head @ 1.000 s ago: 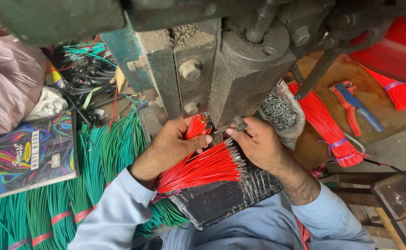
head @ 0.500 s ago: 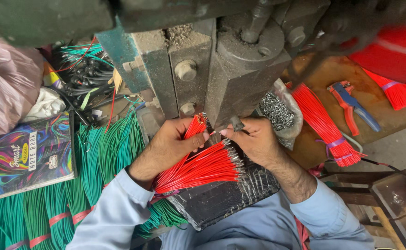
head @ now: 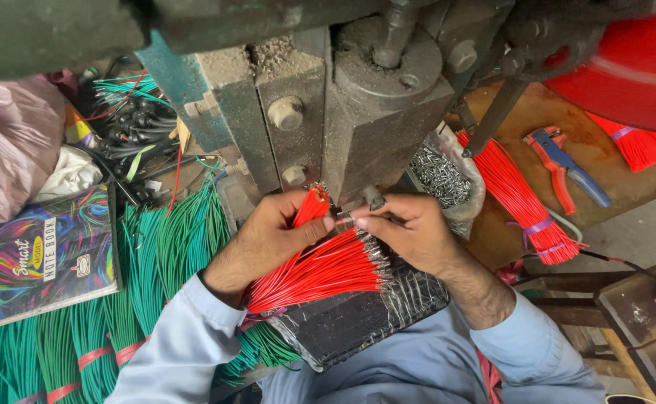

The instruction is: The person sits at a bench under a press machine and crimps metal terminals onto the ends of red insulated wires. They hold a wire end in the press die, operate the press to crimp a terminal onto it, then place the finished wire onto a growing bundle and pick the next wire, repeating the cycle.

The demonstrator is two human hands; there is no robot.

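Observation:
My left hand grips a bundle of short red wires that fans out over a black foil-wrapped pad on my lap. My right hand pinches a single wire end with a small metal terminal between thumb and fingers, right beside my left thumb. Both hands sit just under the base of a heavy grey metal press, close to its lower tooling.
Bundles of green wires lie at the left, with a colourful notebook and a pink bag. A clear bag of small metal terminals, more red wire bundles and red-and-blue pliers lie at the right.
My hands have stayed at the press base. The right fingers have shifted slightly around the wire end; the red bundle has barely moved.

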